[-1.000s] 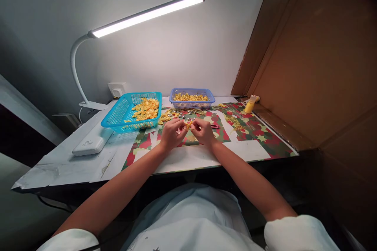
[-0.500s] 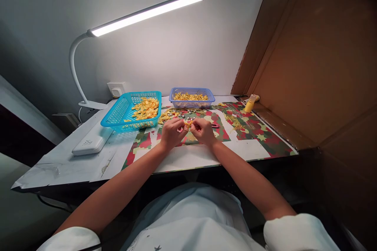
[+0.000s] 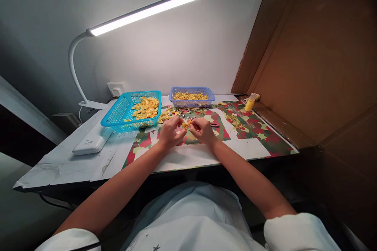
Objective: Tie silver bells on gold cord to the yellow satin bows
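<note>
A small yellow ribbon bow [image 3: 185, 125] is pinched between the thumb and fingertips of my right hand [image 3: 204, 130], just over the patterned sheet. My left hand [image 3: 170, 130] is beside the bow's left end, its thumb and forefinger parted around a gap. Whether its fingertips touch the bow I cannot make out. Behind both hands lie several shiny silver bells [image 3: 191, 118] and, further left, loose yellow ribbon pieces [image 3: 166, 115]. A pink-handled tool [image 3: 215, 125] rests right of my right hand, its other end hidden.
At left stands a turquoise basket [image 3: 109, 120] of yellow ribbon pieces, with a white power bank [image 3: 92, 141] before it. A blue-purple basket [image 3: 192, 103] of golden pieces is at the back. Thin gold strands [image 3: 235, 122] and a yellow bottle [image 3: 249, 103] lie right, near cardboard [image 3: 309, 66].
My left thumb and forefinger have parted and drawn slightly left from the bow, so more of it shows. My right hand stays pinched on it.
</note>
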The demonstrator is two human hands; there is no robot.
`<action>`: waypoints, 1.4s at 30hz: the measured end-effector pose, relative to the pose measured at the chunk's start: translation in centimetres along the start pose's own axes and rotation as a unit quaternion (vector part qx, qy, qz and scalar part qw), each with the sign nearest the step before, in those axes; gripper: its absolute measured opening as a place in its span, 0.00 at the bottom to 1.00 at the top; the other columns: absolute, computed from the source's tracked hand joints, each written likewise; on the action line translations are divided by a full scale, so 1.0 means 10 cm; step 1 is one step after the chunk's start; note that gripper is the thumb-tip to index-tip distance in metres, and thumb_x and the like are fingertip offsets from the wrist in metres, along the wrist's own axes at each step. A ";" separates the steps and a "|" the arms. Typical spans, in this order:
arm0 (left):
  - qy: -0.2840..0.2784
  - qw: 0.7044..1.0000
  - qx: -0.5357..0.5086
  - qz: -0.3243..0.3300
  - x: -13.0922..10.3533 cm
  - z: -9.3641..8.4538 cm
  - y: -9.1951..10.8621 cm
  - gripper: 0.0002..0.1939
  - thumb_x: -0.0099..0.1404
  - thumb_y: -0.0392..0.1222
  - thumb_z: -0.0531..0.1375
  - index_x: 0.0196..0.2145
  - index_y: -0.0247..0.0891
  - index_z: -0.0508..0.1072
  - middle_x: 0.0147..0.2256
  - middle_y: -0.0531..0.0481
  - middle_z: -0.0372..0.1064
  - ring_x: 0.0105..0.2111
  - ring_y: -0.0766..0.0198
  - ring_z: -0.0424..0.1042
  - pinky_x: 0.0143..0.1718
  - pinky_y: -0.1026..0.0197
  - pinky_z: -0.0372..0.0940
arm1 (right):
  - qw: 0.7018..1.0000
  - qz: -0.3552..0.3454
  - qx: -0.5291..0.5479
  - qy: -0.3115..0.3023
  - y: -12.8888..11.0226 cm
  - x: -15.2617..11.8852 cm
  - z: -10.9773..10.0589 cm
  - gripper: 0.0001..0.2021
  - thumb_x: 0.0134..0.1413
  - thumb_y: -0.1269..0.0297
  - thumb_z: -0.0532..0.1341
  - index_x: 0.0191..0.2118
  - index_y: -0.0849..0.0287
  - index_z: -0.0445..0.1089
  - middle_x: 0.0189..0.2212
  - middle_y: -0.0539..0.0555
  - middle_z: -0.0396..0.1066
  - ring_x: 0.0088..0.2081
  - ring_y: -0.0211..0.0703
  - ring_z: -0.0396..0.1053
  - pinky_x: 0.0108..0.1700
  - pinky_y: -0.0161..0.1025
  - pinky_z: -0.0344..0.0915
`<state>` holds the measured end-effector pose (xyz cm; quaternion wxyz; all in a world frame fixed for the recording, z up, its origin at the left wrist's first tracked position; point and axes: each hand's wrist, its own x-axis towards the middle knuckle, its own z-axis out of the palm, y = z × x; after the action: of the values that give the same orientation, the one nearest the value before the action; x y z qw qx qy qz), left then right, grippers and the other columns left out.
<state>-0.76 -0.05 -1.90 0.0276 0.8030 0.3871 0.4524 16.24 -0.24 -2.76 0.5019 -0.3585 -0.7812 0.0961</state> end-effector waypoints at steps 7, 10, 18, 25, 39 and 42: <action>-0.037 0.999 0.011 -0.008 0.02 0.00 0.03 0.12 0.62 0.42 0.53 0.22 0.40 0.60 0.22 0.52 0.61 0.24 0.63 0.59 0.30 0.60 0.53 | 1.000 -0.011 -0.024 -0.004 0.02 0.00 -0.01 0.07 0.50 0.67 0.56 0.23 0.56 0.60 0.18 0.46 0.59 0.23 0.37 0.55 0.35 0.39 0.55; -0.034 0.999 -0.011 -0.016 0.02 0.00 0.03 0.11 0.62 0.41 0.52 0.22 0.40 0.60 0.21 0.53 0.60 0.24 0.63 0.58 0.30 0.60 0.52 | 1.000 -0.018 -0.022 0.007 0.03 0.00 -0.05 0.04 0.47 0.68 0.58 0.25 0.57 0.62 0.18 0.45 0.59 0.23 0.37 0.56 0.35 0.39 0.55; -0.068 0.988 -0.120 -0.063 0.04 0.03 -0.03 0.12 0.61 0.42 0.50 0.20 0.40 0.58 0.19 0.54 0.58 0.22 0.65 0.59 0.26 0.62 0.57 | 0.997 0.045 0.055 0.008 0.01 0.03 -0.07 0.03 0.48 0.67 0.55 0.25 0.57 0.62 0.20 0.46 0.61 0.23 0.37 0.57 0.33 0.38 0.56; -0.084 0.966 -0.214 -0.117 0.07 0.07 -0.08 0.11 0.59 0.43 0.47 0.21 0.40 0.60 0.21 0.52 0.61 0.23 0.64 0.61 0.26 0.62 0.62 | 0.955 0.148 0.242 -0.087 0.04 0.08 -0.04 0.11 0.53 0.56 0.57 0.28 0.58 0.65 0.22 0.47 0.63 0.25 0.36 0.60 0.29 0.35 0.58; -0.069 0.943 -0.282 -0.166 0.06 0.09 -0.11 0.09 0.58 0.45 0.50 0.23 0.40 0.64 0.21 0.53 0.60 0.23 0.65 0.61 0.26 0.62 0.61 | 0.926 0.188 0.314 -0.095 0.04 0.08 -0.01 0.16 0.45 0.49 0.66 0.26 0.59 0.69 0.24 0.50 0.70 0.27 0.38 0.65 0.32 0.37 0.64; -0.065 0.939 -0.293 -0.166 0.06 0.08 -0.09 0.10 0.57 0.45 0.51 0.22 0.40 0.63 0.21 0.53 0.59 0.23 0.65 0.61 0.27 0.62 0.60 | 0.918 0.191 0.327 -0.119 0.02 0.10 -0.05 0.17 0.49 0.49 0.64 0.25 0.59 0.71 0.23 0.51 0.70 0.26 0.38 0.66 0.33 0.37 0.65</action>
<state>-0.52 1.22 -2.36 0.3610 0.7113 0.3625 0.4820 16.54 0.44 -1.85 0.4664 -0.3031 -0.6767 0.4824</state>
